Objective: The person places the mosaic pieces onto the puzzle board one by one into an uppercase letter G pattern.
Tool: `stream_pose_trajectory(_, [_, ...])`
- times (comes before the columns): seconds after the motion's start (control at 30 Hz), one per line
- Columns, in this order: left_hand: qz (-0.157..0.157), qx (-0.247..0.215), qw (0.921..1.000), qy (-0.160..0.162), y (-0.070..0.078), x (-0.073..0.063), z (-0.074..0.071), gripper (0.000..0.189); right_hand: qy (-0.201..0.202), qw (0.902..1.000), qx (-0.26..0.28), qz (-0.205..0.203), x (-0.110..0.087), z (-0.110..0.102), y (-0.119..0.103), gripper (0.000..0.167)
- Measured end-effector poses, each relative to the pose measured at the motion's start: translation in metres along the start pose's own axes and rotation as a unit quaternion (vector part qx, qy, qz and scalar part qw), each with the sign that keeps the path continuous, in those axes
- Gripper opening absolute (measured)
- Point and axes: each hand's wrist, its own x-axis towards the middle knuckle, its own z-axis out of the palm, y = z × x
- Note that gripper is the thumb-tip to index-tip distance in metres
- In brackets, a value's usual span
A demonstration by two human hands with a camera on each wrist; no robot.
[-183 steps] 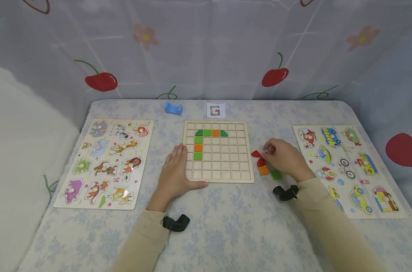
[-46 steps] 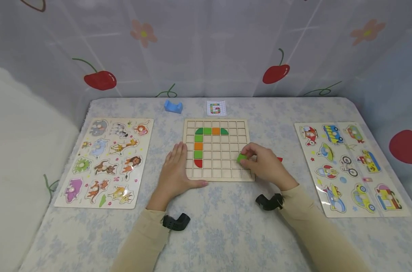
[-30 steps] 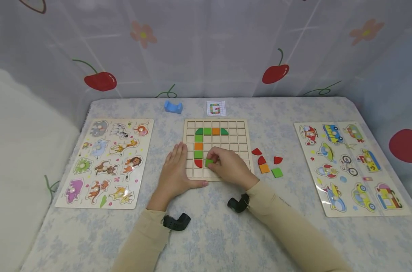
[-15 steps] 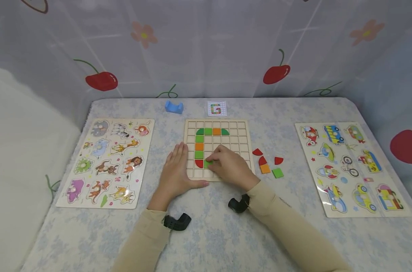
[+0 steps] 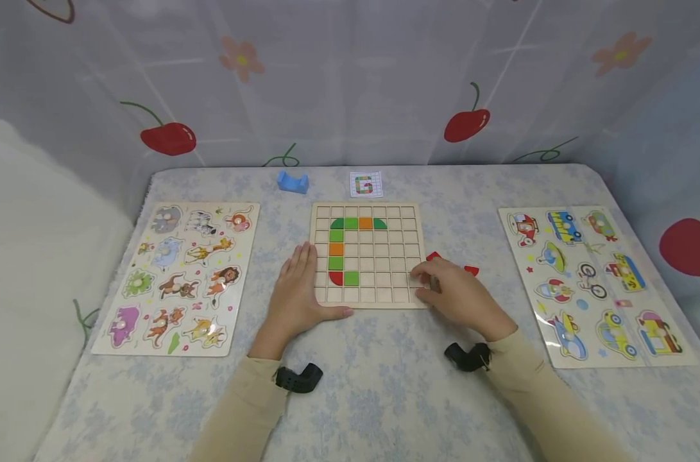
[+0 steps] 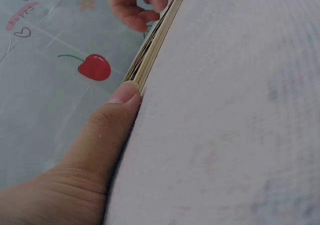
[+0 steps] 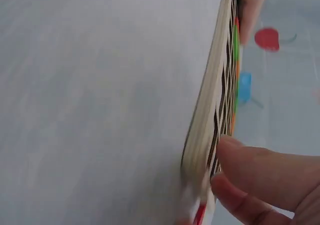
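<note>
A wooden grid board (image 5: 384, 296) lies mid-table, with green, orange and red tiles forming a top row, a left column and a lower-row start. At that lower row sit a red rounded tile (image 5: 335, 278) and a green square tile (image 5: 351, 278). My left hand (image 5: 294, 295) rests against the board's left edge, fingers straight, thumb along the front edge. Over the board's right edge hovers my right hand (image 5: 462, 296), thumb and fingers apart and holding nothing. Loose red tiles (image 5: 471, 270) show beyond it; other loose tiles are hidden beneath this hand.
A small card with a coloured G pattern (image 5: 366, 185) and a blue holder (image 5: 292, 182) stand behind the board. An animal puzzle (image 5: 199, 308) lies on the left, a vehicle puzzle (image 5: 575, 327) on the right. A cherry-printed curtain (image 5: 326, 83) hangs at the back.
The red rounded tile and then the green square went into the lower row, set by my right hand. It has since let go and moved right toward the loose tiles. My left hand stayed put.
</note>
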Motion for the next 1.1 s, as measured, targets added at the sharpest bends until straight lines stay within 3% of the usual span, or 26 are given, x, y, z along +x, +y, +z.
stream_pose_trajectory(0.17, [0.001,-0.001,1.0000,-0.001,0.000,0.000,-0.001,0.144,0.004,0.9994,-0.034,0.009,-0.015,-0.018,0.024,0.025])
stream_pose_trajectory(0.37, [0.001,0.001,1.0000,0.002,-0.001,0.000,0.000,0.144,-0.008,0.9992,-0.034,0.020,-0.019,-0.024,0.036,0.027])
stream_pose_trajectory(0.83, [0.001,0.000,1.0000,0.001,-0.001,0.000,0.000,0.144,-0.026,0.9992,-0.008,0.030,-0.013,-0.025,0.041,0.022])
stream_pose_trajectory(1.1, [0.002,0.000,1.0000,0.002,0.000,0.000,0.000,0.143,0.001,0.9992,0.036,0.015,-0.004,-0.023,0.034,0.015])
